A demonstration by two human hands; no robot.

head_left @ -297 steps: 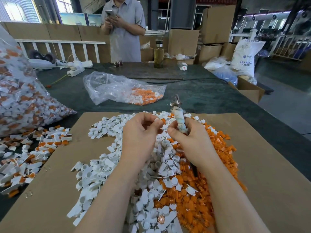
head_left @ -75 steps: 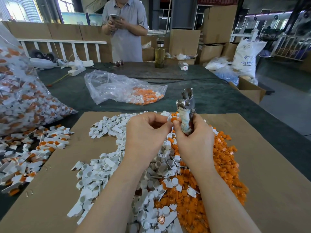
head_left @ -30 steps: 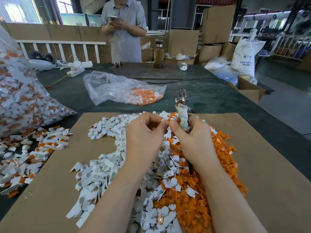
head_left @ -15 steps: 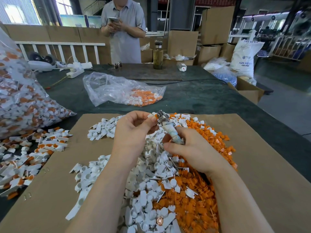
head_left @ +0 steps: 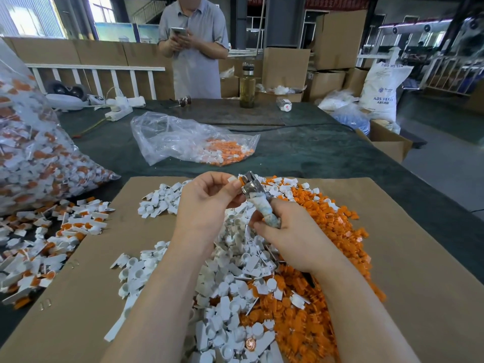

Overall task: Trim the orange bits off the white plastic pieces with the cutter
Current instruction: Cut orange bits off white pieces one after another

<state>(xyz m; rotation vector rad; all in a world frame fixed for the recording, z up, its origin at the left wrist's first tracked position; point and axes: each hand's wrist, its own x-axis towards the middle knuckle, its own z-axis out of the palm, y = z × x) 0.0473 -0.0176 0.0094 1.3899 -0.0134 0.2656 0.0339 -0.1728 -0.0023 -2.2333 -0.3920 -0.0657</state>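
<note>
My left hand (head_left: 209, 203) pinches a small white plastic piece (head_left: 232, 179) with an orange bit between thumb and fingertips. My right hand (head_left: 290, 231) grips the cutter (head_left: 258, 197) by its cloth-wrapped handle, and the metal jaws point up-left at the piece. Below the hands lies a heap of white pieces (head_left: 227, 297). A heap of orange bits (head_left: 327, 231) lies to its right, both on a brown cardboard sheet (head_left: 419, 284).
A big clear bag of untrimmed pieces (head_left: 28, 153) stands at the left, with loose untrimmed pieces (head_left: 52, 239) spilled beside it. A smaller clear bag (head_left: 188, 140) lies on the dark table beyond. A person (head_left: 193, 45) stands at the far side, with cardboard boxes behind.
The cutter, upright a second ago, has tilted so its jaws point up-left at the piece. Both hands have dropped a little lower over the heap since then.
</note>
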